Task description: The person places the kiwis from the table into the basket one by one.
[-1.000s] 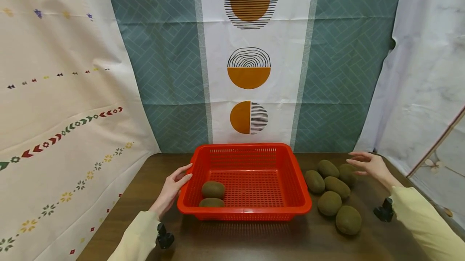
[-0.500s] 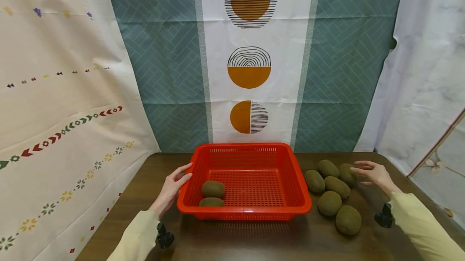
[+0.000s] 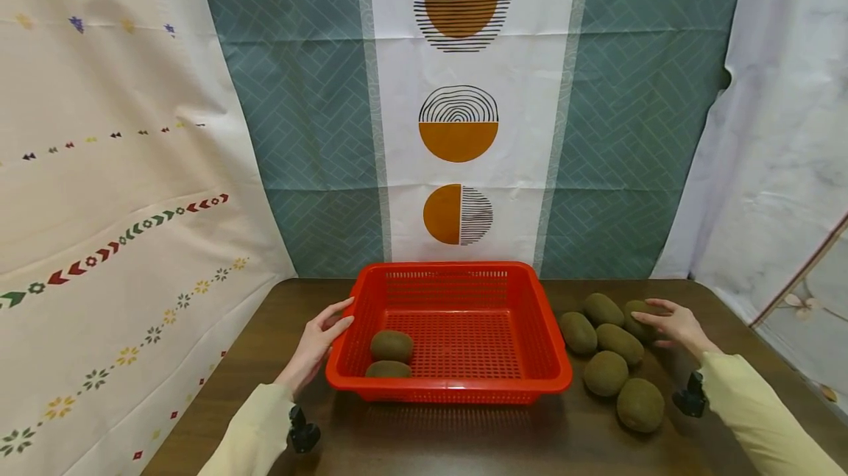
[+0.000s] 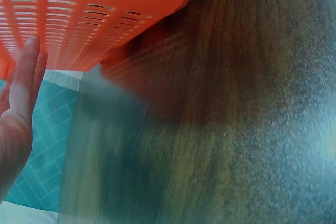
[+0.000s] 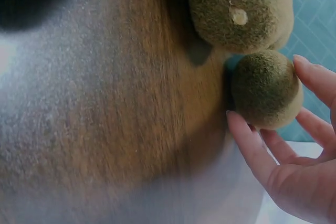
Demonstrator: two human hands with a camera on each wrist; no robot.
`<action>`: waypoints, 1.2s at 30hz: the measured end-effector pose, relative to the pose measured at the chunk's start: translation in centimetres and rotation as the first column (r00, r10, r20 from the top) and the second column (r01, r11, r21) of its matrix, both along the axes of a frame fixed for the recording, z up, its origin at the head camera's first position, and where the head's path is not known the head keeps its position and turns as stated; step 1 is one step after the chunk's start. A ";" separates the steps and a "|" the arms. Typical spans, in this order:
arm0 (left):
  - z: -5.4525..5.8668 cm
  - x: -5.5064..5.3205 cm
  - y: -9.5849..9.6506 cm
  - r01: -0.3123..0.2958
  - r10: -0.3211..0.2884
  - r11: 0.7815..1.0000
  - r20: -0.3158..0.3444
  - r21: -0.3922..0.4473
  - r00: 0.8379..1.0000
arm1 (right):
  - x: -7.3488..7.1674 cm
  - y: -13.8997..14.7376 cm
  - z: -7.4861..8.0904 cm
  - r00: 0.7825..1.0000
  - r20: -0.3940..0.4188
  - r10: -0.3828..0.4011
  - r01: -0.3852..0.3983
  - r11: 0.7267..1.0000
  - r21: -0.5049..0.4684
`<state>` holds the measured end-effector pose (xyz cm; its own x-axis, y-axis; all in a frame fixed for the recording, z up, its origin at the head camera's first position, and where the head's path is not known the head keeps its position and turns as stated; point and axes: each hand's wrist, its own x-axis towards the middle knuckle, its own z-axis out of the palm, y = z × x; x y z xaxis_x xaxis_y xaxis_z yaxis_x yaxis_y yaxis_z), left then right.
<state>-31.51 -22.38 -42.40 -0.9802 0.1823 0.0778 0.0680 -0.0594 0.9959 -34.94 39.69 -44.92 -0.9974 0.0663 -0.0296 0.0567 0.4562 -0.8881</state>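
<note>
A red perforated plastic basket [image 3: 457, 385] stands on the table, with two brown kiwis [image 3: 391, 346] in its near left corner. My left hand [image 3: 310, 352] rests with its fingertips on the basket's left side; in the left wrist view its straight fingers [image 4: 23, 82] touch the slotted wall. To the right of the basket lies a cluster of several loose kiwis [image 3: 606, 373]. At its far right my right hand [image 3: 682, 327] has its thumb and fingers round one kiwi [image 5: 266, 88], which sits on the table beside a larger-looking kiwi [image 5: 241, 19].
The dark wooden table [image 3: 450, 439] ends at a patterned curtain [image 3: 457, 130] behind the basket. A floral cloth [image 3: 132, 240] hangs on the left, and a marbled white cloth [image 3: 782, 167] on the right. Other kiwis lie close between the right hand and the basket.
My right hand has come down to the far right kiwi, and its fingers now close round it. The left hand stays at the basket's side. The head view has shifted slightly.
</note>
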 end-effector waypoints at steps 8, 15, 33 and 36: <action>-0.1 0.0 0.0 0.001 -0.001 1.000 -0.011 0.003 1.000 | 0.2 -0.3 0.5 0.999 0.027 0.019 -0.019 1.000 -0.003; -0.1 0.0 -0.1 -0.003 0.003 1.000 -0.015 0.010 1.000 | 0.4 -0.5 0.9 1.000 0.016 0.019 -0.018 0.997 -0.071; -0.1 0.0 -0.1 0.003 -0.003 1.000 -0.005 0.015 1.000 | 0.3 0.1 4.2 0.993 -0.026 0.118 -0.118 0.993 -0.024; -0.1 0.0 -0.1 0.004 -0.004 1.000 -0.006 0.016 1.000 | 0.1 0.0 4.8 0.987 -0.020 0.160 -0.160 0.987 -0.015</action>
